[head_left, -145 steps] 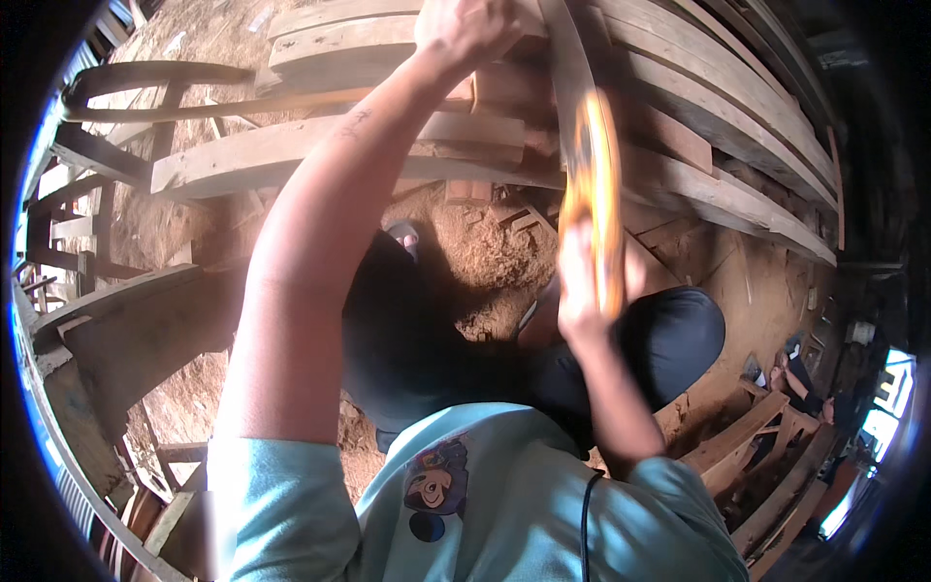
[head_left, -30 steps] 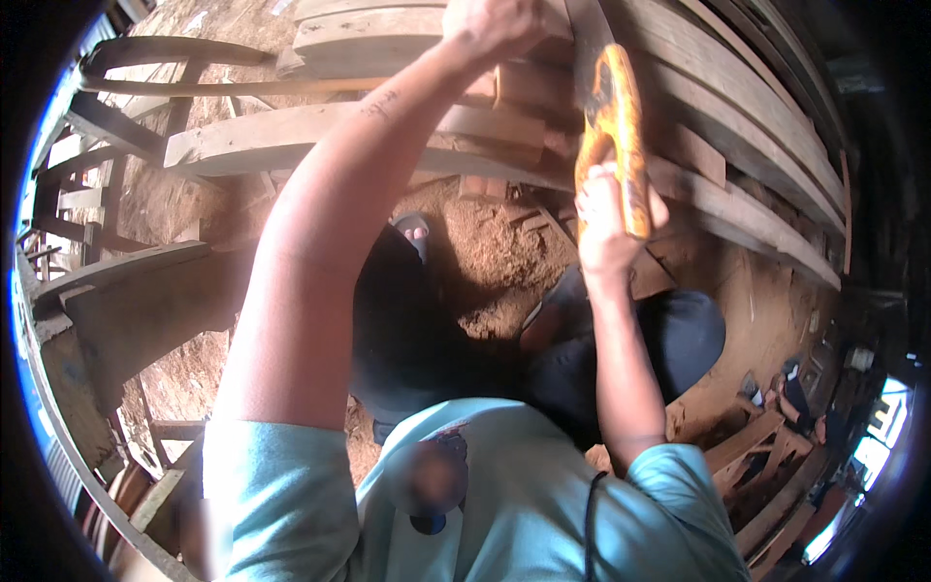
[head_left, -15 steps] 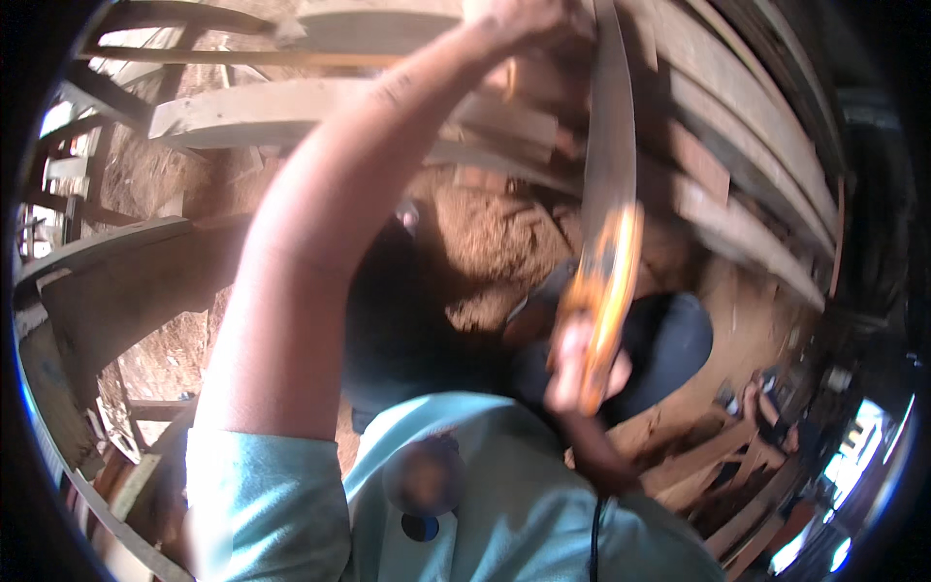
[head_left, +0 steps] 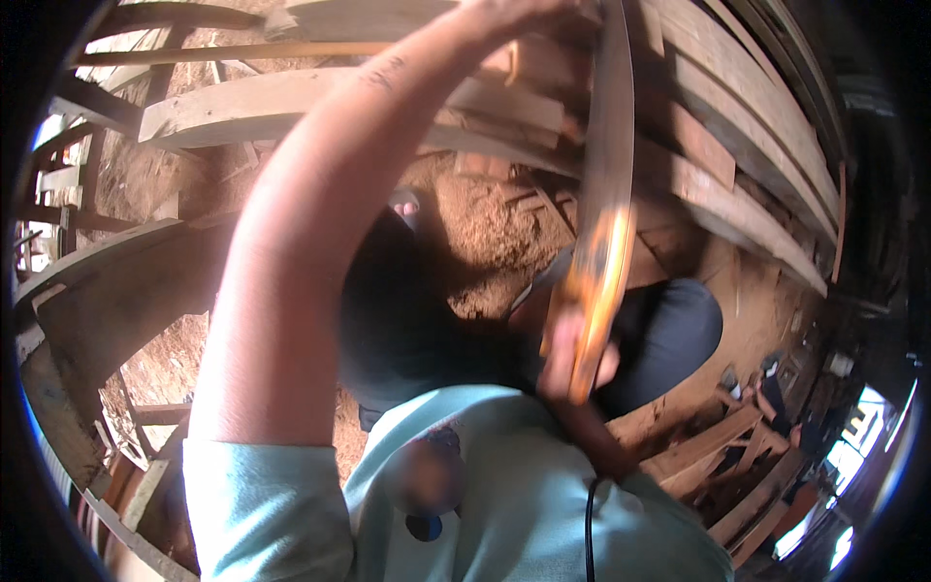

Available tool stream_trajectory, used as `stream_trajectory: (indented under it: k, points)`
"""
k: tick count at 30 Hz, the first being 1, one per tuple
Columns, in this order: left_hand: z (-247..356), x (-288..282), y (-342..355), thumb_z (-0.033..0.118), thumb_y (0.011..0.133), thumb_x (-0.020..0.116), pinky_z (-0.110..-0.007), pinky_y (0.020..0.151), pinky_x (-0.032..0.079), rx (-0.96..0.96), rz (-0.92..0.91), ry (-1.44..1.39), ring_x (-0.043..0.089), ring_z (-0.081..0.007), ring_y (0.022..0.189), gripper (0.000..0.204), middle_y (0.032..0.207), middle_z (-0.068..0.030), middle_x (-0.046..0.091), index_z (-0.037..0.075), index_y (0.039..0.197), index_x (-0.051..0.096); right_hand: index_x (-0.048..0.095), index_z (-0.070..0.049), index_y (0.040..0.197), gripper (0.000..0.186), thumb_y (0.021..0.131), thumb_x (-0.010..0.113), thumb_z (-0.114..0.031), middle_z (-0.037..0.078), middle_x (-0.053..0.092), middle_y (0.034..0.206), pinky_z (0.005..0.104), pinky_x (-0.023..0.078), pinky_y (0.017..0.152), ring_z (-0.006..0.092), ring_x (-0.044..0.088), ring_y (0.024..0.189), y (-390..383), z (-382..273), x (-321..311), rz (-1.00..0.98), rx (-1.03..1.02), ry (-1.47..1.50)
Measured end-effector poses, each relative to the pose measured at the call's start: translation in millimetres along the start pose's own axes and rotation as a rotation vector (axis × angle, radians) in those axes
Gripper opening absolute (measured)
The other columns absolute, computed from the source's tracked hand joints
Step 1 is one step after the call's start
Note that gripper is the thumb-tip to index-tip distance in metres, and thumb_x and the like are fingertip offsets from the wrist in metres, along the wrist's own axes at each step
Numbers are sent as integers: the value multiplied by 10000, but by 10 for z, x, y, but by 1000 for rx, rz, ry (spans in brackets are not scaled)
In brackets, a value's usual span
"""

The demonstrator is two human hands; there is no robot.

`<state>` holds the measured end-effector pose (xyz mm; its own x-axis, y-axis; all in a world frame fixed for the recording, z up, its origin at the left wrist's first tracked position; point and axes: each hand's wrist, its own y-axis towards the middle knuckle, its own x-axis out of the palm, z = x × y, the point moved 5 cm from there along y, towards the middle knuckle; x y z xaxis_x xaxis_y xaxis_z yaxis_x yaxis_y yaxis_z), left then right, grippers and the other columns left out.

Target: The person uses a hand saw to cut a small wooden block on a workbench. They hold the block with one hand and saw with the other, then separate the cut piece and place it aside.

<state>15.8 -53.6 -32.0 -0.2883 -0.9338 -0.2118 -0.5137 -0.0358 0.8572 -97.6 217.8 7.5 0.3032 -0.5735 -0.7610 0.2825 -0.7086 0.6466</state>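
My right hand (head_left: 579,355) is closed round the orange-yellow handle (head_left: 600,276) of a handsaw. Its long grey blade (head_left: 610,121) points away from me, up to the top edge of the view, among the wooden pieces. My left arm stretches forward across the view. The left hand (head_left: 548,8) lies at the top edge beside the far part of the blade, close to the timber. Its fingers are cut off by the edge, so their grip is hidden.
Curved planks (head_left: 254,105) lie at the left, and long boards (head_left: 742,92) are stacked at the far right. Sawdust (head_left: 499,233) covers the ground by my dark-trousered legs (head_left: 664,335). A curved wooden frame (head_left: 126,281) stands at my left; more lumber (head_left: 703,454) lies lower right.
My right hand and the saw handle have shifted slightly to the left and are a little blurred. My left hand stays at the top edge.
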Motion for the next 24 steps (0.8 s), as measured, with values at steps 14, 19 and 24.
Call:
stream_trajectory:
  k: [14, 19, 24]
  points:
    - [-173, -374, 123, 149, 745, 633, -392, 615, 544, 7, -69, 88, 583, -248, 711, 103, 731, -80, 521, 50, 757, 659, 623, -20, 1001, 62, 1007, 598, -77, 35, 574, 750, 270, 442, 534, 119, 540, 598, 138, 228, 269, -63, 417, 440]
    - [-339, 28, 113, 135, 774, 621, -521, 694, 543, -501, -217, -462, 611, -299, 724, 84, 747, -140, 576, 77, 717, 641, 631, -16, 1036, 69, 1000, 624, -75, 35, 587, 743, 265, 452, 552, 112, 556, 613, -741, -176, -265, 52, 583, 783]
    - [-203, -237, 82, 194, 773, 647, -577, 714, 525, -45, -116, -73, 598, -374, 696, 172, 699, -172, 551, 52, 678, 639, 706, 26, 996, 130, 1021, 625, -74, 126, 673, 867, 382, 499, 615, 212, 645, 721, 115, 351, 411, -51, 667, 763]
